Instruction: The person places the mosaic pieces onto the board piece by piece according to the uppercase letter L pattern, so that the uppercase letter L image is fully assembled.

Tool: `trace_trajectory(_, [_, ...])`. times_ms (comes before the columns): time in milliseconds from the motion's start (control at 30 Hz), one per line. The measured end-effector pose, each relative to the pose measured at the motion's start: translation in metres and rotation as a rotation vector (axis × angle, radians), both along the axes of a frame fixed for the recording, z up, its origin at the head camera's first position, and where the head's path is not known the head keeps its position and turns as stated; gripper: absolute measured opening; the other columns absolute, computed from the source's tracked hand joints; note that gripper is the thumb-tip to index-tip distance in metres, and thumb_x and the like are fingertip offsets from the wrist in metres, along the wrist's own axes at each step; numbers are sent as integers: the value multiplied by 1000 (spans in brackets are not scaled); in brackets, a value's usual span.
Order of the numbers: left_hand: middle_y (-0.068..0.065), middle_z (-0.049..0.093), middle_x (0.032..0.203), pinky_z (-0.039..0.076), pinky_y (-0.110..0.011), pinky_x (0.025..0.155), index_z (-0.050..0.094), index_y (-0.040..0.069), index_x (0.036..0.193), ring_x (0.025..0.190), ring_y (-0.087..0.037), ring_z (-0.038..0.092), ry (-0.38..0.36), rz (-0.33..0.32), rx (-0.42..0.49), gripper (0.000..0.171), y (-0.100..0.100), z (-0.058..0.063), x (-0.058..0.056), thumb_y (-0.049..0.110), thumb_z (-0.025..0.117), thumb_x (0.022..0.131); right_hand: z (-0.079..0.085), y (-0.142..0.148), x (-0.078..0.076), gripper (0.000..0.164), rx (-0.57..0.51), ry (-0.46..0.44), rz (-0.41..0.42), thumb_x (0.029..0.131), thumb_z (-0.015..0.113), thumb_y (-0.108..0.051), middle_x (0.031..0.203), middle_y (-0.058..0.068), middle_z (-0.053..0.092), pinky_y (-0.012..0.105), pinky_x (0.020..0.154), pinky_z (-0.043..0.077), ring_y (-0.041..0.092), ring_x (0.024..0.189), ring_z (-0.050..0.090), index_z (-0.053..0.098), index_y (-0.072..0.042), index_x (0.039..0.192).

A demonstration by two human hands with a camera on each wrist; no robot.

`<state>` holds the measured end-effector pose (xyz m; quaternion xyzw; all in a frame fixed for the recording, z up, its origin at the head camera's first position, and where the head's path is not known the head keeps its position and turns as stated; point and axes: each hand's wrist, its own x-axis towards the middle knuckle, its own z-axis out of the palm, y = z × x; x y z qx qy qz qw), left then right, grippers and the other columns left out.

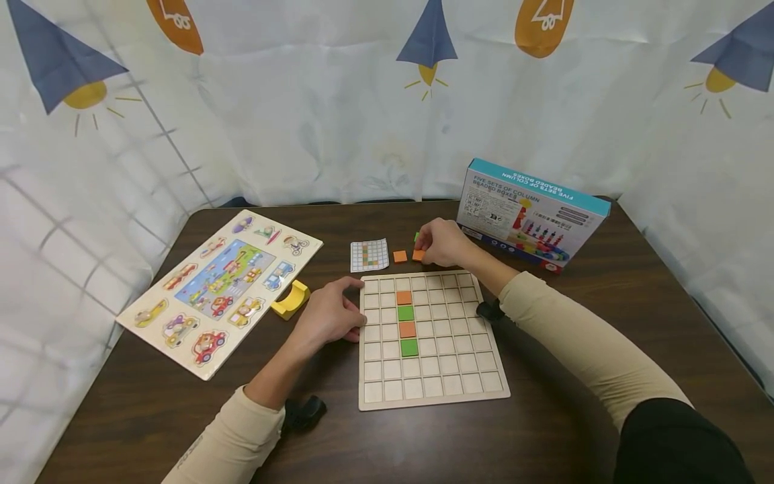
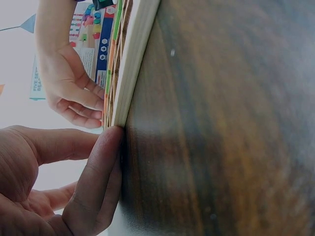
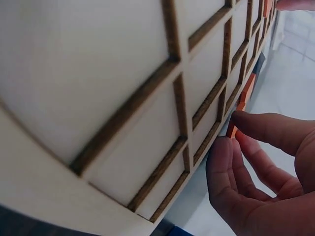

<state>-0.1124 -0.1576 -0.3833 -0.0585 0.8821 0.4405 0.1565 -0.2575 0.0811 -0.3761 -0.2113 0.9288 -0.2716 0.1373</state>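
Note:
A wooden grid board (image 1: 444, 336) lies on the table, with alternating orange and green square tiles (image 1: 407, 329) in one column. At its left edge, my left hand (image 1: 329, 312) touches the side with its fingertips; the left wrist view shows these fingers (image 2: 101, 167) against the pale rim. Beyond the board's far edge, my right hand (image 1: 444, 242) pinches an orange tile (image 3: 231, 128) between thumb and fingertips. A loose orange tile (image 1: 400, 256) lies just left of it. Part of a green tile (image 1: 416, 236) shows behind the right hand. A small printed pattern card (image 1: 369, 255) lies farther left.
A picture puzzle board (image 1: 220, 292) lies on the left, with a yellow curved block (image 1: 291, 300) by its right edge. A toy box (image 1: 532, 218) stands at the back right, near my right forearm. A patterned curtain (image 1: 338, 101) hangs behind the table.

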Motion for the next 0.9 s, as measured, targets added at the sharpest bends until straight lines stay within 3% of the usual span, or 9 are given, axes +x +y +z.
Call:
trace_trajectory(600, [-11,73,85,63,-32,53,55,9,144,54,-17,71,5,-6,-17,65,0,-1,-1,1,77,83,6,2,3,24,-28,-72,-45,82,79,0,103,10,74,38,81,57,26,98,65,79,-8,104])
trace_trajectory(900, [-13,73,86,63,-33,54,55,8,144,55,-18,72,1,-11,-6,64,-1,1,-1,0,75,84,8,7,7,23,-62,-59,-52,82,80,-2,101,8,74,38,81,56,26,96,64,80,-10,104])
